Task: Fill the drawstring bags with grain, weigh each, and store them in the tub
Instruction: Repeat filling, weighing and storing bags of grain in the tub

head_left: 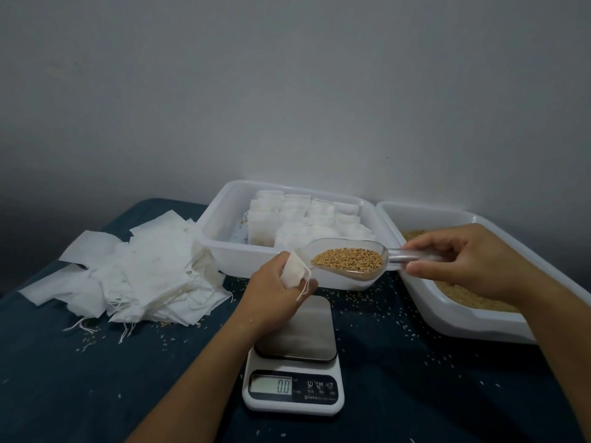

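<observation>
At the centre of the frame we see the left hand [275, 284] pinching a small white drawstring bag [293, 271]. The right hand [463, 260] grips the handle of a clear scoop [348, 257] full of grain [348, 259], its tip just beside the bag's mouth. Both are above the scale [294, 362], which reads 0.0, in front of the tub [220, 215] of filled bags.

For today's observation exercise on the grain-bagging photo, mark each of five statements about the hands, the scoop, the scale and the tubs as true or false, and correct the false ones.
1. The right hand holds a clear scoop loaded with grain. True.
2. The scale display shows a weight above zero. False: it reads 0.0 and nothing rests on its platform.
3. The left hand grips a small white drawstring bag. True.
4. The pile of empty bags lies inside the far tub. False: it lies on the dark cloth, left of that tub.
5. The loose grain supply sits in the right tub. True.
</observation>
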`<state>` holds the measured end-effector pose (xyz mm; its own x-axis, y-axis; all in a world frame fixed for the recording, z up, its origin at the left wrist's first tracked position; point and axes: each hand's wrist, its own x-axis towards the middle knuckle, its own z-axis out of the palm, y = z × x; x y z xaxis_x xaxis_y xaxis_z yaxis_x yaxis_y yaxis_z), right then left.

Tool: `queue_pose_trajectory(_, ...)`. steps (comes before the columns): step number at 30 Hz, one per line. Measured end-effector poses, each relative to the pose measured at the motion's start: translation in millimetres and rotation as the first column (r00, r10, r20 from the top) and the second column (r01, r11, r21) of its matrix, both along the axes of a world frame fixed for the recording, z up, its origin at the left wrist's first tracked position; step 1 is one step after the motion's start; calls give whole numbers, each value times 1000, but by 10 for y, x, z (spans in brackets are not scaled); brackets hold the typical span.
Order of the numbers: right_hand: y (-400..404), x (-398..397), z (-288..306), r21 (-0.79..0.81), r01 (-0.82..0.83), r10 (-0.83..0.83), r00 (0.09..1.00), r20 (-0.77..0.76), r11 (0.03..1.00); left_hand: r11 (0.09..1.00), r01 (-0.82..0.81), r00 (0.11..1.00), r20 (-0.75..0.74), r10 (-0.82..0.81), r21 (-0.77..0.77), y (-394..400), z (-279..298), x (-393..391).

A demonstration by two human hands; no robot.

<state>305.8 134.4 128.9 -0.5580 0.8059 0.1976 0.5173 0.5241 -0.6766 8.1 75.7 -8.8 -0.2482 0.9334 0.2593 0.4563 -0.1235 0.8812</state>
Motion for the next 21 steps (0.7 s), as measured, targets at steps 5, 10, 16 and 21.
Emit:
queue_pose_trajectory(5,-1,-30,125,34,-35,31,993,116,999,1000,8,993,-114,-6,16,-43,9,35)
queue_pose_trajectory(10,17,-99,238,67,-64,50,980,192,996,1000,13,984,-177,-14,-3,-66,40,61)
queue_pose_trajectory(16,8,-160,401,83,-108,80,955,287,991,999,42,980,-193,-43,-6,-80,49,72)
queue_pose_trajectory(21,4,-183,474,99,-102,65,945,322,990,998,61,983,-171,-61,-6,-91,51,77)
